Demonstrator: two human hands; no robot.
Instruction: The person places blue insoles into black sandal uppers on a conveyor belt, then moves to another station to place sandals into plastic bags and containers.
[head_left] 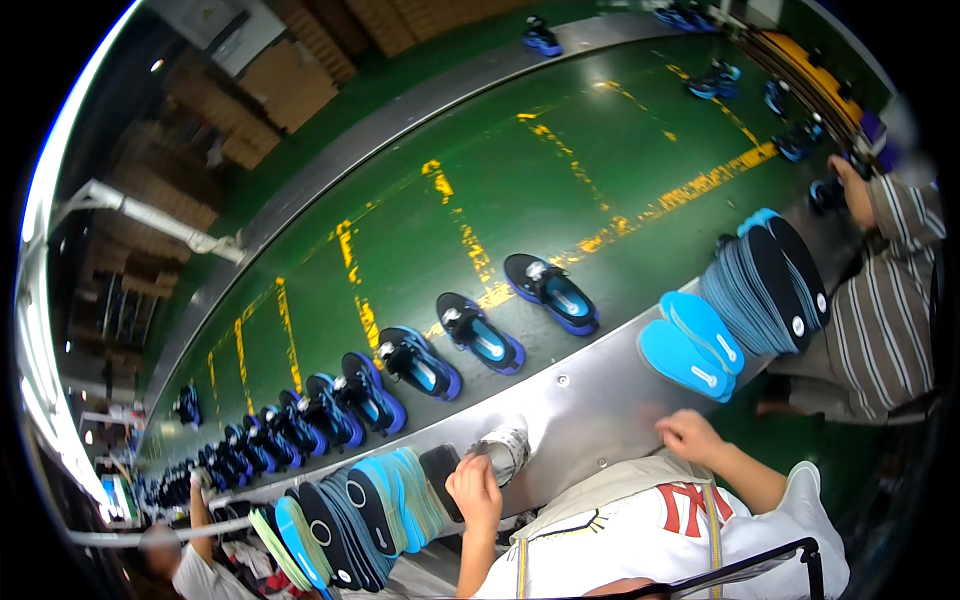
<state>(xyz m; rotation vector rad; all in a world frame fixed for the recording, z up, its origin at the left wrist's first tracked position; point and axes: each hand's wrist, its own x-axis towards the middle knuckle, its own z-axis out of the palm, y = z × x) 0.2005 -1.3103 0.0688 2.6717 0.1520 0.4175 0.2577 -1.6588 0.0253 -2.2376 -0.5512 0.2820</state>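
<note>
My left hand (474, 487) is closed, its fingers curled, beside a grey-and-white cylindrical thing (510, 448) on the metal ledge. Whether the fingers touch it or hold anything small, I cannot tell. Left of that hand lies a dark flat rectangular thing (441, 478), then stacked blue, black and green insoles (372, 505). My right hand (690, 438) is closed above the ledge's near edge, with nothing visible in it. Beyond it lie bright blue insoles (685, 350) and a tall pile of dark-topped insoles (765, 285).
Black-and-blue shoes (420, 362) stand in a long row on the green belt (400, 240), along the metal ledge (590, 400). A person in a striped shirt (885, 300) stands at the right. Another person (195, 570) is at the lower left. Stacked cartons (290, 85) stand beyond the belt.
</note>
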